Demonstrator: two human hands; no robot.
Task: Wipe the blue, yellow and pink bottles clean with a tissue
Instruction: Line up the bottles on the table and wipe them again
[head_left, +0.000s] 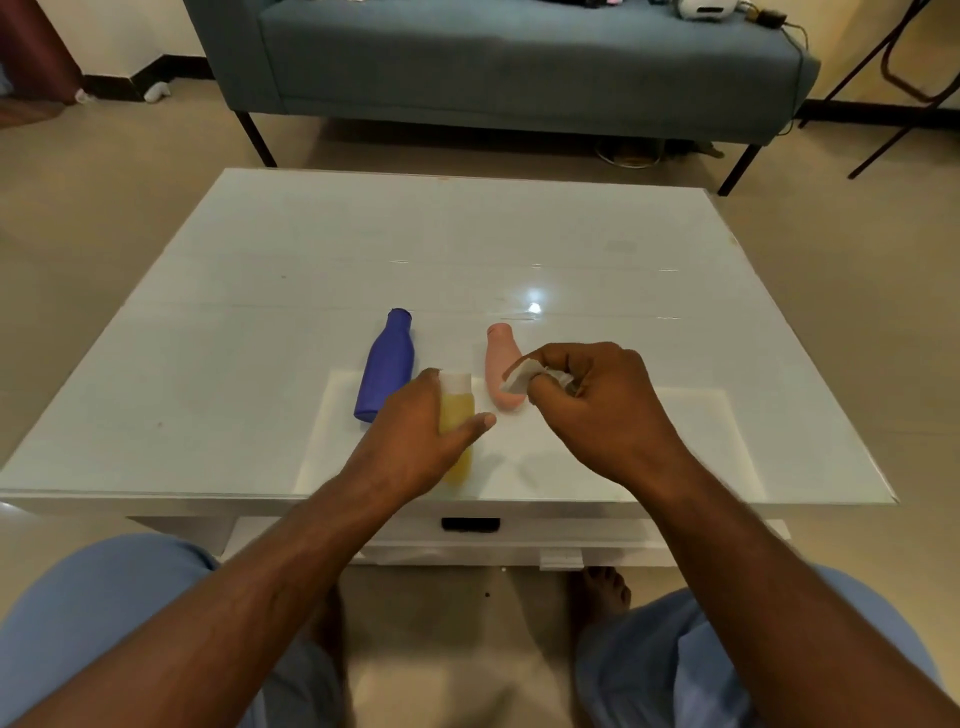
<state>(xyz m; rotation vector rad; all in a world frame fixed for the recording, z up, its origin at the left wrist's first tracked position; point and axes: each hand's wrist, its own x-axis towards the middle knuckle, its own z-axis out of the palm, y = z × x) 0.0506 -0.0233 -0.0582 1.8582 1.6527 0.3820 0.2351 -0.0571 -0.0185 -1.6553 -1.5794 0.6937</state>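
My left hand (415, 441) grips the yellow bottle (457, 415) with its white cap pointing away from me, near the front edge of the white table (208, 312). My right hand (597, 400) holds a crumpled white tissue (522, 376) between thumb and fingers, just right of the yellow bottle. The blue bottle (387, 364) lies on its side to the left. The pink bottle (501, 364) lies on its side behind the tissue, partly covered by it.
A grey-blue sofa (493, 62) stands behind the table. A drawer with a black handle (470, 524) sits under the table's front edge. My knees and bare feet are below it. Chair legs (893, 78) stand at the far right.
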